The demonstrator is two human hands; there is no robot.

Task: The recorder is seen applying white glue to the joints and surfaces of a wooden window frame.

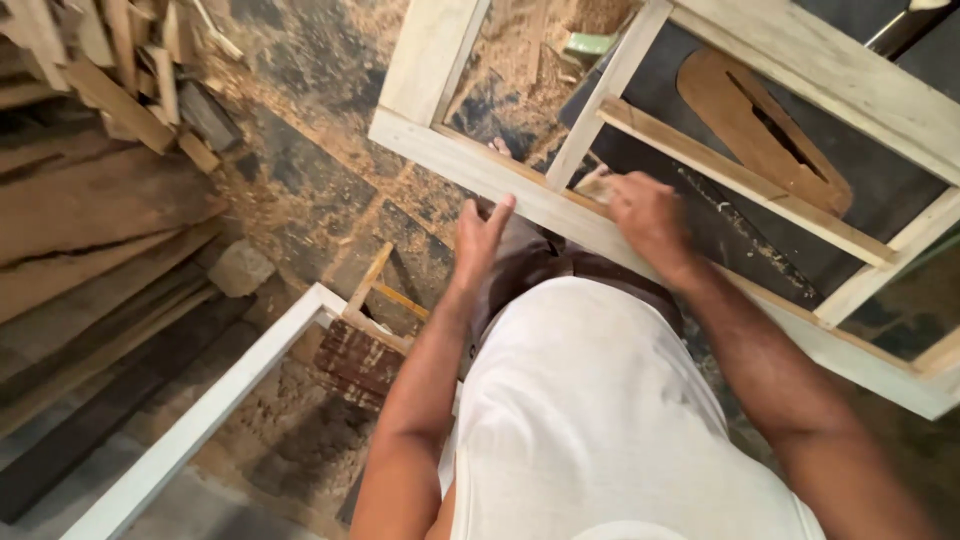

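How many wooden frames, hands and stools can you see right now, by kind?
Pale wooden frames: 2, the one under the hands and another on the floor
Hands: 2, left hand and right hand
Small wooden stool: 1
Total: 5

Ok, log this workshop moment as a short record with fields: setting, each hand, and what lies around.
setting: workshop floor strewn with sawdust
main piece: pale wooden frame lying tilted across a dark table
left hand: open, fingers spread, at the frame's near rail
right hand: pressing a small block against the frame where a crossbar meets the rail
nearby: stack of planks at left; second pale frame lower left; saw blade slot in the table
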